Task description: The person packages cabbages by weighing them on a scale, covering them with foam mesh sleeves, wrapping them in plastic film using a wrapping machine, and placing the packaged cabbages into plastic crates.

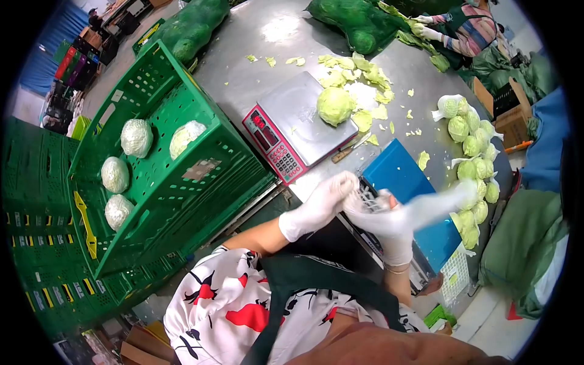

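Both hands wear white gloves and meet in front of the chest, over the near edge of a blue-topped device (pixel 404 188). My left hand (pixel 325 204) is closed, its fingers pinching white netting (pixel 372 196). Beside it, my right hand (pixel 389 228) is closed round the same netting, whose blurred white length (pixel 441 204) trails to the right. A cabbage (pixel 335 106) rests on the metal plate of a red scale (pixel 286 140). By the scale's near edge lies a knife (pixel 350 149).
A green crate (pixel 210 128) at the left holds several wrapped cabbages (pixel 136 138). Netted cabbages (pixel 471 146) line the table's right side. Loose leaves (pixel 380 76) lie behind the scale. Green net sacks (pixel 359 30) stand at the back. A co-worker (pixel 465 30) is at the top right.
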`<action>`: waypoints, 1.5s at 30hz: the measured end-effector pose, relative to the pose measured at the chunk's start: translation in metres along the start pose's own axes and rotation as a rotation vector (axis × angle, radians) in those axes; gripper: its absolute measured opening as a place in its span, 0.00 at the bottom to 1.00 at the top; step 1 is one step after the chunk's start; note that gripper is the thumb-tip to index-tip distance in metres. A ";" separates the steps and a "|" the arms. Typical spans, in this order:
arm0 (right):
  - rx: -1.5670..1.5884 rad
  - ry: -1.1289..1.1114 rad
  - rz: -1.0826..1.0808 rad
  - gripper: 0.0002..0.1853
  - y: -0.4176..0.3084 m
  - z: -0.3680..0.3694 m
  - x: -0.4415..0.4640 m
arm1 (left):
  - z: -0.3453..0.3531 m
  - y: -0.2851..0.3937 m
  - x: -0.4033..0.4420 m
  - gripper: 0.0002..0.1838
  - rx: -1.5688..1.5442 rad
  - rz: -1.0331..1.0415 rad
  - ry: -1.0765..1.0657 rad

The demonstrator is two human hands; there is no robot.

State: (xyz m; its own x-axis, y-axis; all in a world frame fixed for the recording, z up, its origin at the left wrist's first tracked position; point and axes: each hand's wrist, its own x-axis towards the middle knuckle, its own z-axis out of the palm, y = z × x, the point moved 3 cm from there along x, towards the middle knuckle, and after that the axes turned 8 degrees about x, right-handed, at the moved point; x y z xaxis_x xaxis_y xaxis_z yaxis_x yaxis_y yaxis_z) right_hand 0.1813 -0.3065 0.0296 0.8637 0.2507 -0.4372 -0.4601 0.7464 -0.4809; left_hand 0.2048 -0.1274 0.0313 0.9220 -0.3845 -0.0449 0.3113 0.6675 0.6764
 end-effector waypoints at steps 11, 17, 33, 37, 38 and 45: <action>-0.425 -0.244 -0.157 0.26 -0.017 -0.026 0.059 | -0.030 0.040 -0.009 0.23 0.393 -0.230 -0.157; -1.242 -0.003 -0.373 0.13 -0.052 0.006 0.169 | -0.099 0.045 0.043 0.20 0.568 0.007 0.079; -1.122 0.177 -0.456 0.16 -0.027 0.019 0.281 | -0.169 0.009 0.166 0.27 -0.283 -0.232 0.290; -1.052 -0.234 -0.272 0.14 -0.069 -0.004 0.229 | -0.104 -0.013 0.140 0.29 -0.065 -0.247 0.138; -0.387 -0.132 0.139 0.15 -0.073 -0.021 0.216 | -0.099 -0.022 0.139 0.28 -0.167 -0.277 0.167; -0.318 0.097 -0.241 0.29 -0.111 -0.080 0.072 | -0.019 -0.049 0.150 0.24 -0.017 -0.264 0.130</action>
State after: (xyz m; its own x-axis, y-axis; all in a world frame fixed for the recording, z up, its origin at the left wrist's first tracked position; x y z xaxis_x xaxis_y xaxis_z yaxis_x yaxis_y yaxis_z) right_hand 0.2783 -0.4206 -0.0094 0.9381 0.0211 -0.3458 -0.3007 0.5452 -0.7825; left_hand 0.3321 -0.2056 -0.0223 0.8302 -0.4618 -0.3121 0.5468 0.5663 0.6167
